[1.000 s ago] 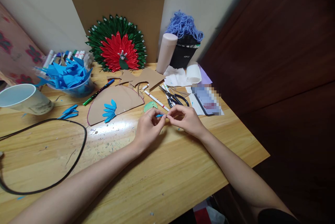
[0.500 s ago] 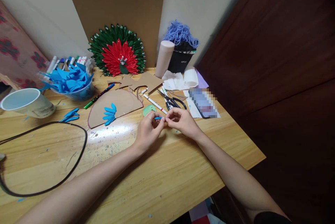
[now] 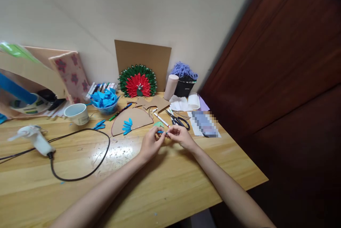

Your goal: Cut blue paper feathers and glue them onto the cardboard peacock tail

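Over the wooden table, my left hand (image 3: pixel 151 143) pinches a small folded blue petal (image 3: pixel 160 132), apparently of cloth or paper. The fingertips of my right hand (image 3: pixel 182 137) are closed at the petal's right end, meeting the left fingertips. Most of the petal is hidden by fingers. Beyond my left hand lies a fan-shaped cardboard piece (image 3: pixel 140 118) with several blue petals (image 3: pixel 127 126) spread on it. A green piece (image 3: pixel 158 124) shows just behind my fingers. Black-handled scissors (image 3: pixel 179 120) and a white marker (image 3: pixel 161 120) rest close to my right hand.
At left, a white glue gun (image 3: pixel 41 142) trails a looped black cord (image 3: pixel 108 146). Behind are a cup (image 3: pixel 76 113), a bowl of blue pieces (image 3: pixel 105 102) and loose petals (image 3: pixel 99 125). A red-and-green peacock craft (image 3: pixel 137 82) leans on cardboard (image 3: pixel 142 52). A blurred phone (image 3: pixel 204 123) lies right.
The view has tilted up and widened, bringing the glue gun and more wall into sight. Both hands stay together at the blue petal, with only slight finger movement.
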Tool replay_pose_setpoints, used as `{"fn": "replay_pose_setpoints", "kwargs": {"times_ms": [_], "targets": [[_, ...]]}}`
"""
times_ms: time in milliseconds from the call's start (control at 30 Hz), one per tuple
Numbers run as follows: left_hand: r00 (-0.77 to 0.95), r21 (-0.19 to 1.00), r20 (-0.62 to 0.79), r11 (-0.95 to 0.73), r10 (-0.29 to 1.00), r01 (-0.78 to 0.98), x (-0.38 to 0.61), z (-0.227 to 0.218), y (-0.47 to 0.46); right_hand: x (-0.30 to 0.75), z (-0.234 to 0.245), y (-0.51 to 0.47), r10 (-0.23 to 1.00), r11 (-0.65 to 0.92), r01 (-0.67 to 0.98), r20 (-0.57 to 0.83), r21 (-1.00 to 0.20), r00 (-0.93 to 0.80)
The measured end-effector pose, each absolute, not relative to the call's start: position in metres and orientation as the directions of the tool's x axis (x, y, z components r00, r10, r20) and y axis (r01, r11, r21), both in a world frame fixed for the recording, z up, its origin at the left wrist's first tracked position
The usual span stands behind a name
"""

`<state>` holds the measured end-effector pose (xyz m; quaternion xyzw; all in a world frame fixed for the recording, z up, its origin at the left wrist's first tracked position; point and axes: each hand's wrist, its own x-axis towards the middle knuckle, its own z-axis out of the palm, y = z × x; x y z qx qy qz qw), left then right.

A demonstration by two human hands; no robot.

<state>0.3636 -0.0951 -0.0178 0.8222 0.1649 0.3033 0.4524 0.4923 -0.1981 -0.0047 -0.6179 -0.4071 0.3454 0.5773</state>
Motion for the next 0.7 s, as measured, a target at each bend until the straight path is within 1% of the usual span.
{"fn": "replay_pose_setpoints", "kwargs": {"times_ms": [100, 267, 433, 500, 567, 633, 700], "targets": [[0.769, 0.855, 0.326, -0.518, 0.550, 0.009, 0.337, -0.010, -0.086, 0.473, -0.002, -0.188, 0.932, 0.021, 0.084, 0.050, -0.996, 0.360], [0.695, 0.916, 0.246, -0.397, 0.676, 0.063, 0.286, 0.008, -0.066, 0.437, 0.007, -0.153, 0.971, 0.055, 0.034, 0.061, -0.998, 0.230], [0.594, 0.916, 0.265, -0.391, 0.760, 0.091, 0.235, 0.023, -0.036, 0.397, 0.023, -0.099, 0.994, 0.047, -0.040, 0.043, -0.998, 0.100], [0.556, 0.913, 0.268, -0.392, 0.787, 0.115, 0.215, 0.025, -0.022, 0.378, 0.026, -0.077, 0.997, 0.041, -0.011, 0.040, -0.999, 0.066], [0.511, 0.924, 0.246, -0.359, 0.824, 0.134, 0.195, 0.023, -0.011, 0.358, 0.025, -0.058, 0.998, 0.051, 0.048, 0.053, -0.998, 0.046], [0.440, 0.952, 0.176, -0.266, 0.881, 0.151, 0.177, 0.018, -0.001, 0.339, 0.021, -0.043, 0.995, 0.079, 0.123, 0.086, -0.989, 0.057], [0.355, 0.981, 0.072, -0.131, 0.932, 0.145, 0.161, 0.011, 0.007, 0.321, 0.016, -0.033, 0.987, 0.121, 0.206, 0.139, -0.971, 0.074]]}}
